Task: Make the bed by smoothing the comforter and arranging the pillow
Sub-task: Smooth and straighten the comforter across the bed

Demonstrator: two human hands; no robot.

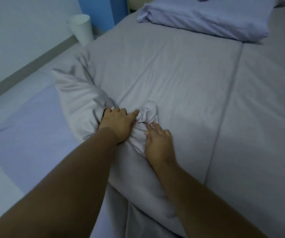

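Observation:
A grey comforter (181, 69) covers the bed, with long creases running across it and a bunched fold near its left edge. My left hand (116, 123) presses on that bunched edge, its fingers curled into the fabric. My right hand (158, 143) lies just to the right, fingers spread flat on a small raised pucker of cloth between the two hands. A pale lilac pillow (207, 18) lies flat at the far end of the bed, slightly askew.
A white bin (81, 30) stands on the floor by the bed's left side, against a white wall with a blue panel (100, 12). Pale floor (23, 127) runs along the left of the bed.

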